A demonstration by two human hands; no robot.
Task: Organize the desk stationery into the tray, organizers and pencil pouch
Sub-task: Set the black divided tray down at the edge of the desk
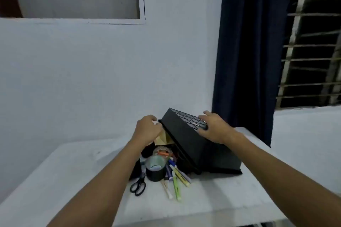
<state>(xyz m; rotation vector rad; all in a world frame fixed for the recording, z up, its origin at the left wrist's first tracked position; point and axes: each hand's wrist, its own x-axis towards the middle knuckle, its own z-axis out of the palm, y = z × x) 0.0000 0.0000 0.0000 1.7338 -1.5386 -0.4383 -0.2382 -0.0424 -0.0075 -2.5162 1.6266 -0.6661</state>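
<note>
Scissors (138, 186) lying on white desk (73, 180) at left of pile. Left hand (147, 131) curling fingers on tilted black tray (193, 145), gripping its rim. Tape roll (156, 168), markers (177, 177) spilling beneath. Right hand (212, 128) clasping tray's upturned base. No writing legible.

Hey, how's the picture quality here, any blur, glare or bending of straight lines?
Head view: dim and soft overall, bluish cast; the window bars bow from wide-angle distortion; a small glare spot sits on the black tray beside the right hand; the pens are blurred, labels unreadable.
</note>
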